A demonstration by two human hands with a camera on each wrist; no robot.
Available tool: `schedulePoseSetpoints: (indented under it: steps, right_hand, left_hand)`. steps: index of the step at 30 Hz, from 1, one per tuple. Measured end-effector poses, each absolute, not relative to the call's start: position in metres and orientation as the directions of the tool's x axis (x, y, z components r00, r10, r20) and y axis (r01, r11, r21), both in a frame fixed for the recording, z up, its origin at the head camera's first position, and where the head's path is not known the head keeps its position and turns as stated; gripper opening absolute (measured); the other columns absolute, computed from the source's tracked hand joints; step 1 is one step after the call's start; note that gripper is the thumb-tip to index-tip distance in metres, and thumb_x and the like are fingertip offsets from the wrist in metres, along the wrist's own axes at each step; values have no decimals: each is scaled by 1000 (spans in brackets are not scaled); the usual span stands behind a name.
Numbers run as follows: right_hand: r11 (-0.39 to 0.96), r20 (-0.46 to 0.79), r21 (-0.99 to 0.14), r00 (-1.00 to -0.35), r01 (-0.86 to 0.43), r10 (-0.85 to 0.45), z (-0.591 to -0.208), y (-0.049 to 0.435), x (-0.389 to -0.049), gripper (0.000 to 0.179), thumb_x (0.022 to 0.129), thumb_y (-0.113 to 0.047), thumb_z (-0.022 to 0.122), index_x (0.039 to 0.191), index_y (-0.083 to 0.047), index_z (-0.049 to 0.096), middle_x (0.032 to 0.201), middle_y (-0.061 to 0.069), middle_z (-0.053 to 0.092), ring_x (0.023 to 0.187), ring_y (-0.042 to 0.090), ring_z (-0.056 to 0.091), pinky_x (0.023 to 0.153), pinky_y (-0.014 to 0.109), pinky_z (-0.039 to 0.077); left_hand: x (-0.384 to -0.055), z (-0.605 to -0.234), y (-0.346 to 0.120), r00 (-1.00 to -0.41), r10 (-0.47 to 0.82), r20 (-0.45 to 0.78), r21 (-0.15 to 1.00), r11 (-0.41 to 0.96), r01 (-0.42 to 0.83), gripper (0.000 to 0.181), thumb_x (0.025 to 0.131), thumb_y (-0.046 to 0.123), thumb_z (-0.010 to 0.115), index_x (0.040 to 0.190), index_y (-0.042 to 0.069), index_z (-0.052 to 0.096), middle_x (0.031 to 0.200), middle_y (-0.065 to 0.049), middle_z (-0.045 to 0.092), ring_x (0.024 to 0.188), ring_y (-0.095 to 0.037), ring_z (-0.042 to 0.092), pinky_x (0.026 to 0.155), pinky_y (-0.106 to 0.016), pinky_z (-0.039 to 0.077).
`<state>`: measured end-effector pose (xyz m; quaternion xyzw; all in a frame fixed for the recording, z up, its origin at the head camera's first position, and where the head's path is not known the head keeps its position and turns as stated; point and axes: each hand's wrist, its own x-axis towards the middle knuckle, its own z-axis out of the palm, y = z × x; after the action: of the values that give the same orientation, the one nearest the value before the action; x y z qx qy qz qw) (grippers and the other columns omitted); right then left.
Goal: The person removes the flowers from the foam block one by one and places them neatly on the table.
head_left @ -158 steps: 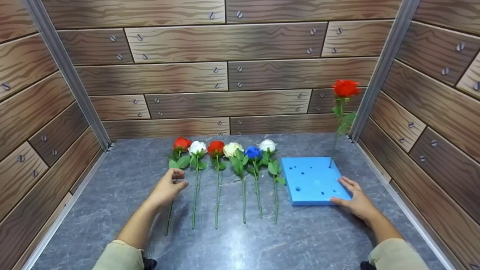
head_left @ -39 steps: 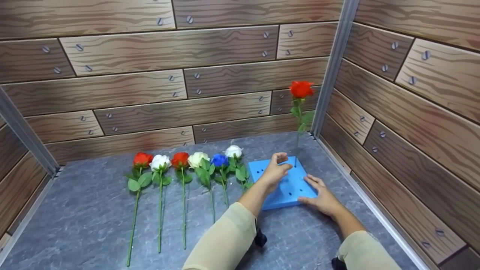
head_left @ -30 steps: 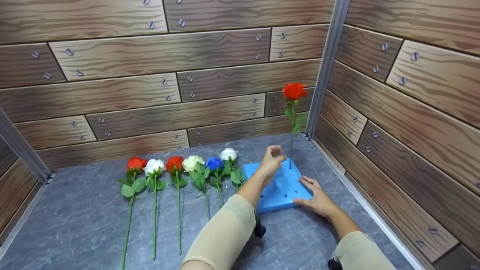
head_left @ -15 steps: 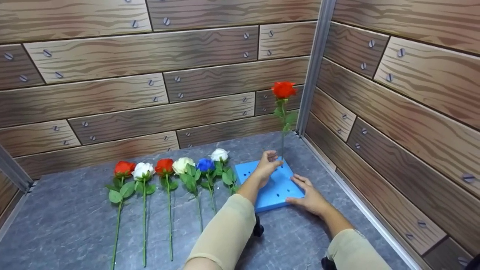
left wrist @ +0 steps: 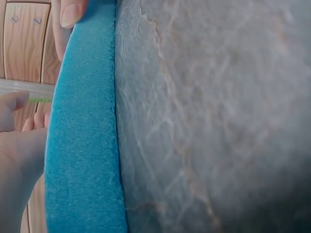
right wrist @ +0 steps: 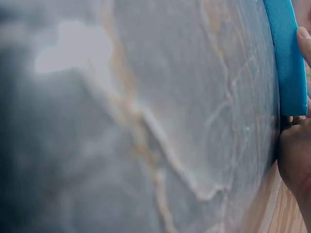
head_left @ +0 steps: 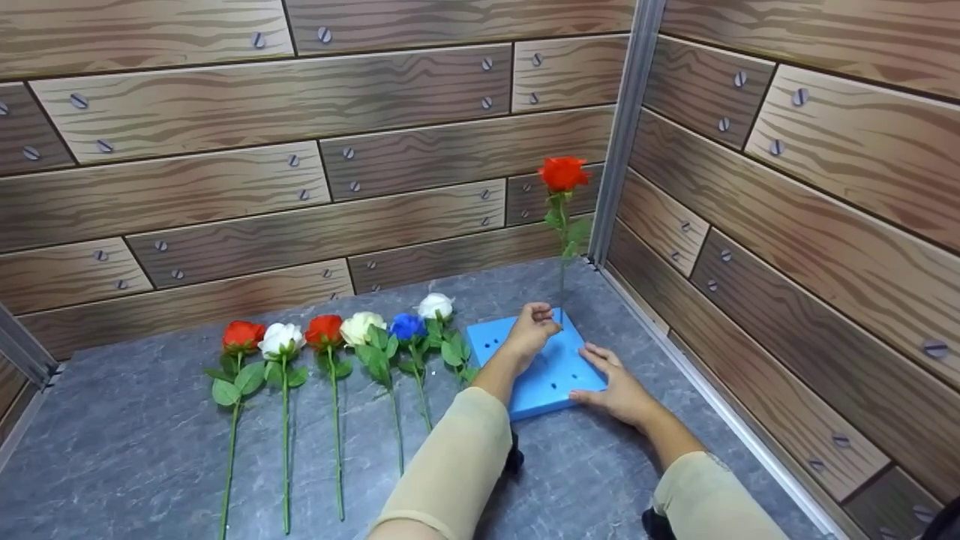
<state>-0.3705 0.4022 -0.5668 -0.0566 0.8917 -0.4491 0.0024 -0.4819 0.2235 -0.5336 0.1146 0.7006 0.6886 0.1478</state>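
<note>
A blue foam block [head_left: 551, 367] with several small holes lies on the grey tabletop. A red rose [head_left: 563, 174] stands upright in its back right part. My left hand [head_left: 525, 334] reaches over the block, fingers loosely bent, thumb tip right at the foot of that stem. In the left wrist view a bit of green stem [left wrist: 40, 100] shows beside a digit; whether the fingers pinch it is unclear. My right hand [head_left: 619, 386] holds the block's right front corner, its thumb [right wrist: 305, 41] over the front edge and fingers along the right side.
Left of the block several roses lie in a row: a red rose [head_left: 242, 335], a white rose [head_left: 282, 340], another red rose [head_left: 324, 331], a cream rose [head_left: 364, 328], a blue rose [head_left: 407, 326] and another white rose [head_left: 435, 306]. Wood-patterned walls [head_left: 420, 82] enclose the table.
My left hand has moved from the lying roses over the block to the foot of the standing rose. The right hand keeps its hold. The view has turned to the right.
</note>
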Motion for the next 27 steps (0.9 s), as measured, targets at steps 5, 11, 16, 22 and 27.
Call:
schedulePoseSetpoints:
  steps: [5,11,16,22,27]
  right_hand:
    - [595,53,-797,-993,-107,-108,-567,401,-371,96,79,-42,84,157,-12,35,166,10,21,156,41,13,127,62,14]
    - [611,62,-783,-992,-116,-109,-567,402,-371,97,79,-44,84,157,-12,35,166,11,21,155,42,14,126,63,14]
    - [620,64,-777,-993,-113,-101,-567,404,-370,97,80,-44,83,157,-12,34,166,12,21,155,43,14,125,65,14]
    - [618,54,-778,-993,-110,-109,-566,403,-370,98,79,-45,83,157,-13,34,167,9,20,155,43,13,125,64,15]
    - [591,42,-800,-992,-106,-121,-565,402,-369,96,82,-42,83,158,-12,33,167,10,18,155,42,12,125,63,16]
  left_hand:
    - [-480,-531,224,-914,400,-62,990,144,-3,54,98,17,66,147,15,43,151,-5,47,145,-24,42,116,-42,44]
    - [-479,-530,224,-893,445,-65,982,190,23,61,101,19,62,156,23,35,160,-1,40,151,-24,36,118,-47,41]
    - [-478,-530,229,-889,456,-34,982,180,54,59,102,14,59,155,29,36,159,1,42,150,-23,38,118,-44,42]
    - [-477,-533,230,-916,400,-3,982,174,73,48,102,19,61,147,27,48,149,-1,53,145,-23,45,116,-41,44]
    - [-475,-535,230,-935,354,18,982,168,82,31,103,31,57,134,29,62,137,6,63,133,-16,57,111,-36,49]
